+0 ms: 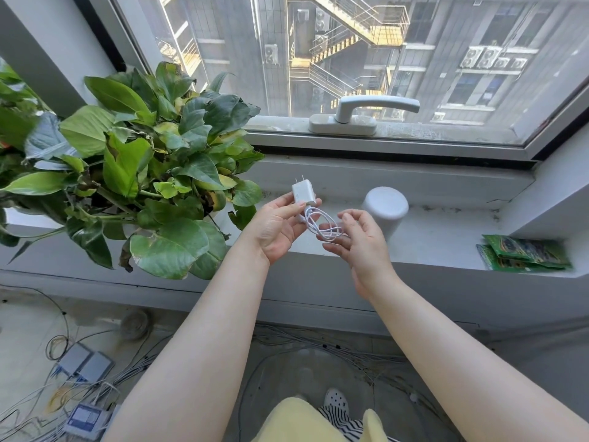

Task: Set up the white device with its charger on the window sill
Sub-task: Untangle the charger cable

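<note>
A white cylindrical device (385, 207) stands upright on the grey window sill (446, 237), just behind my right hand. My left hand (280, 223) holds a white charger plug (302, 193) with its two prongs pointing up. A coiled white cable (323, 224) hangs from the plug and runs across to my right hand (357, 240), whose fingers pinch the coil. Both hands hover above the sill's front edge, to the left of the device.
A large leafy potted plant (143, 173) fills the sill's left side. Green packets (526, 253) lie at the sill's right end. A window handle (366, 114) sits above. Below, the floor holds tangled wires and grey boxes (84, 366).
</note>
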Available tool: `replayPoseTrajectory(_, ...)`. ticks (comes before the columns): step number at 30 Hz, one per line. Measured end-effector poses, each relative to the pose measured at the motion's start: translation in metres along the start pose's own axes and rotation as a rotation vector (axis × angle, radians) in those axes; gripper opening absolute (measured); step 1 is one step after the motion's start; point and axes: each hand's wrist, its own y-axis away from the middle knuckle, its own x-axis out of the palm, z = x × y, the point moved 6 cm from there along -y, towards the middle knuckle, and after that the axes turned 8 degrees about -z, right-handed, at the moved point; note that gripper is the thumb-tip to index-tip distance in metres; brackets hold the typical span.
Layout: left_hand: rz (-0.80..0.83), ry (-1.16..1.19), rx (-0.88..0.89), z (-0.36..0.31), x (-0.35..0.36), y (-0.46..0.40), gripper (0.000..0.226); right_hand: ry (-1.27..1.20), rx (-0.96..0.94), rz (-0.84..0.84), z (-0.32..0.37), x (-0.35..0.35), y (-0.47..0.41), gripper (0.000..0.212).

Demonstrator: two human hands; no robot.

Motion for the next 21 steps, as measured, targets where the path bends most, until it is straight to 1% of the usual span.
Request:
replayPoseTrajectory(3,0.041,-0.024,0.010,0.000,0.001,0.002,0.042,-0.017,0.120,0.049,-0.003,0.002,0.000,0.011)
replayPoseTrajectory(6,0.068,-0.027,0.026,-0.001,0.005,0.003,0.041,0.073,0.107,0.132,-0.002,0.004,0.000,0.011)
replayPoseTrajectory(9,0.069,-0.051,0.039,-0.001,0.006,0.002,0.041,0.173,0.071,0.174,0.000,0.006,0.003,0.014)
replayPoseTrajectory(14,0.067,-0.124,0.050,0.004,0.006,0.002,0.044,0.339,0.097,0.186,-0.001,0.012,0.002,0.011)
replayPoseTrajectory(18,0.036,-0.144,0.064,0.005,0.003,-0.001,0.045,0.384,0.150,0.150,-0.003,0.013,0.001,0.013)
replayPoseTrajectory(21,-0.014,-0.134,0.090,0.003,-0.001,-0.002,0.048,0.366,0.174,0.155,-0.005,0.015,0.000,0.010)
